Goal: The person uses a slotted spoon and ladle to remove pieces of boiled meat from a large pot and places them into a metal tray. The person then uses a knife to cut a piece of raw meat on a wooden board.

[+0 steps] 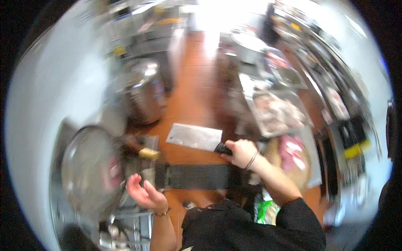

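Observation:
My right hand point(242, 153) is wrapped round the black handle of a cleaver point(194, 137). Its broad metal blade points left, held in the air over the orange floor. My left hand point(145, 193) is raised with its fingers apart and nothing in it, close to a large round metal bowl point(90, 167). Something reddish shows in that bowl, too blurred to name. To the right of the cleaver, a slab of raw red meat point(292, 152) lies on a round wooden chopping board point(273, 157).
A metal tray of pale raw meat point(278, 113) sits beyond the board, with a white pot point(248, 47) farther back. A tall steel pot point(143, 92) stands on the left. A dark mat point(201, 176) lies on the floor point(190, 92). Shelving lines the right wall.

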Demonstrator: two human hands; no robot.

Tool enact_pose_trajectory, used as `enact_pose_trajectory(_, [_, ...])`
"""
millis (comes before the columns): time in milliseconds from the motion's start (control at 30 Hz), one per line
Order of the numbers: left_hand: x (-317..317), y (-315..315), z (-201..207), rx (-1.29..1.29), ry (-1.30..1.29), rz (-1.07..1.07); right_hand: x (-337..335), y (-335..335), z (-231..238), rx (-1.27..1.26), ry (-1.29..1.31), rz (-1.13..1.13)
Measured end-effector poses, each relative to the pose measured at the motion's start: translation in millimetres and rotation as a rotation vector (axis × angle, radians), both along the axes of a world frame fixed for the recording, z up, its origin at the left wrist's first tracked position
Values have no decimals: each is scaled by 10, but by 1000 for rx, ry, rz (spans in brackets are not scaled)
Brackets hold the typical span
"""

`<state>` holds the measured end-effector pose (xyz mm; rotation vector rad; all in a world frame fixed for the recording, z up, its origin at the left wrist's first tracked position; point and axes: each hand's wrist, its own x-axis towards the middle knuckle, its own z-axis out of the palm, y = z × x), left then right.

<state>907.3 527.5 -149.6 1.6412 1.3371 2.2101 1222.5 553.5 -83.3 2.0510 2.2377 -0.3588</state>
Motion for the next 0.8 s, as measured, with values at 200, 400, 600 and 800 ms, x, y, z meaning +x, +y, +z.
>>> enact_pose_trajectory(200, [2479, -464, -716, -809, 109, -928, 2075, -2633, -1214, 165, 300, -736])
enact_pose_trajectory(400, [4819, -249, -1638, -1078, 584, -1148, 3209, -4231, -1433, 188, 282, -1326])
enact_pose_trajectory(600, [6571, -86, -1874, -999, 958, -665, 3376, -4164, -1814, 501, 543, -1316])
enact_pose_trajectory(800, [6429, -358, -1529, -806, 745, -1062, 3301, -3796, -1996, 357, 1086, -1426])
